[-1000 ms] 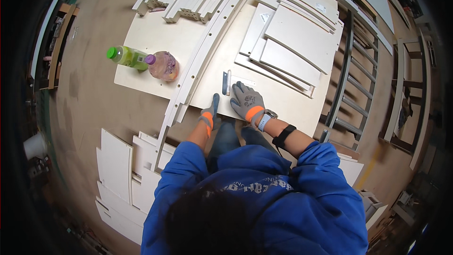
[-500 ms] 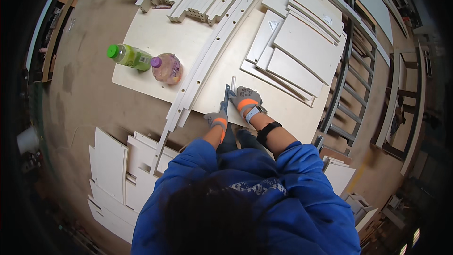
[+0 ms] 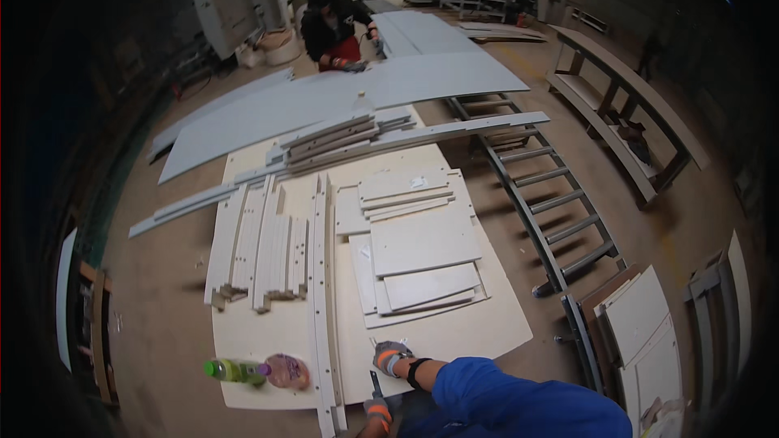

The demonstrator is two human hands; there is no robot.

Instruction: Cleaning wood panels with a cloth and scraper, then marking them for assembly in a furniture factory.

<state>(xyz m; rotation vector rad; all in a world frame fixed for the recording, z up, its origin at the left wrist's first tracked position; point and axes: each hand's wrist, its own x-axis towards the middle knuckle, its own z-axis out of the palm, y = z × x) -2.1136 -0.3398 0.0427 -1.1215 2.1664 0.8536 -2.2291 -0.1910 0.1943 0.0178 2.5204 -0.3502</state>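
Observation:
At the table's near edge, my left hand (image 3: 378,412), in a grey glove with an orange band, is closed around a flat dark strip-shaped tool (image 3: 376,383) whose far end points away from me. My right hand (image 3: 391,357), gloved the same way, rests with curled fingers on the pale tabletop (image 3: 495,341), just beyond that tool. A thin, pale sliver (image 3: 374,342) shows at its fingertips; its kind is too small to tell. Beyond the right hand lies a stack of white panels (image 3: 426,247).
A long drilled white rail (image 3: 320,300) runs left of my hands. Drilled white slats (image 3: 260,247), a green-capped bottle (image 3: 231,371) and a purple-capped bottle (image 3: 286,371) are farther left. A roller conveyor (image 3: 560,211) stands right. A co-worker (image 3: 333,28) works at large grey panels (image 3: 438,73).
The view has tilted up and away, bringing in the far workshop and the co-worker. My hands now appear lower in the picture, still close together at the table's near edge.

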